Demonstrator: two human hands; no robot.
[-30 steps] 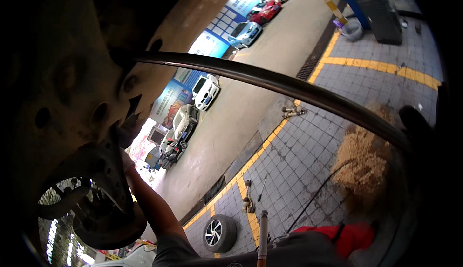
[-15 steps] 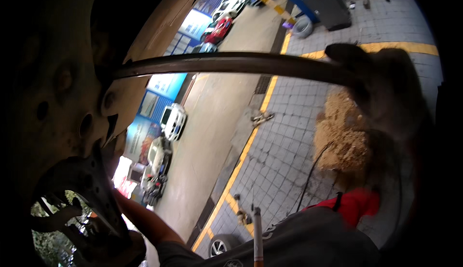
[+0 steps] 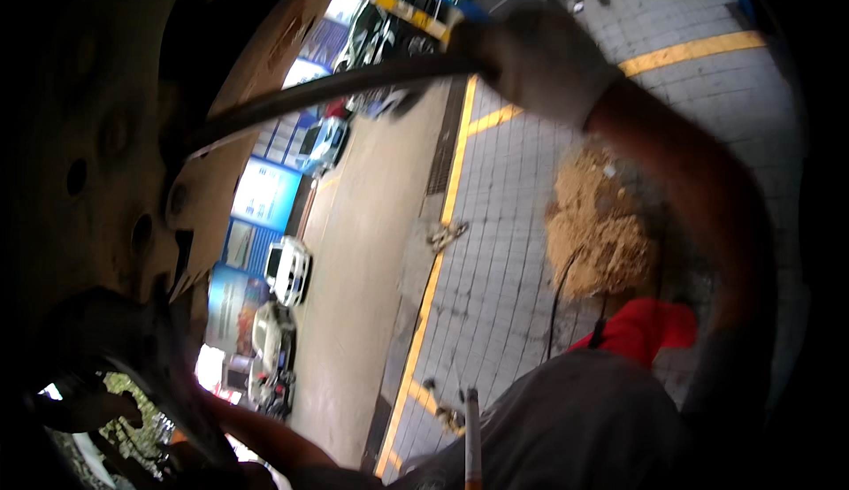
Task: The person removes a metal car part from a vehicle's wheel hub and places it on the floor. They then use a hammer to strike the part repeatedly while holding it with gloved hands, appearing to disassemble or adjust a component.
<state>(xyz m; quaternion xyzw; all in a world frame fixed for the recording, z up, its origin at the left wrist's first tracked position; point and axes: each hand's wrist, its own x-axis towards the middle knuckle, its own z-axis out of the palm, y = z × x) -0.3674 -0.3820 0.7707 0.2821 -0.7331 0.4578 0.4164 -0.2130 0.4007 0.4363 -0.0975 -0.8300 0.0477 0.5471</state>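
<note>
A pale, soiled work glove covers my right hand (image 3: pixel 544 61), whose fingers are wrapped round the outer end of a long dark metal bar (image 3: pixel 327 86). The bar's other end runs into shadow beside a vehicle's metal underside (image 3: pixel 115 251), which has several round holes; where it seats is too dark to tell. My left forearm (image 3: pixel 261 428) reaches up from the lower edge towards a dark metal arm (image 3: pixel 181 393). That part and shadow hide my left hand, so its fingers do not show. A white stick like a cigarette (image 3: pixel 472 432) rises at the lower edge.
A heap of sawdust-like material (image 3: pixel 597 233) lies on grey paving (image 3: pixel 504 233), with a dark cable (image 3: pixel 555 313) beside it. Small metal parts (image 3: pixel 447 235) rest near a yellow line. Parked cars (image 3: pixel 287 269) stand beyond the lane. Red cloth (image 3: pixel 646 326) shows past my grey shirt.
My right hand has swung left and upward with the bar's outer end, and its forearm has come into sight. The whole view has shifted slightly.
</note>
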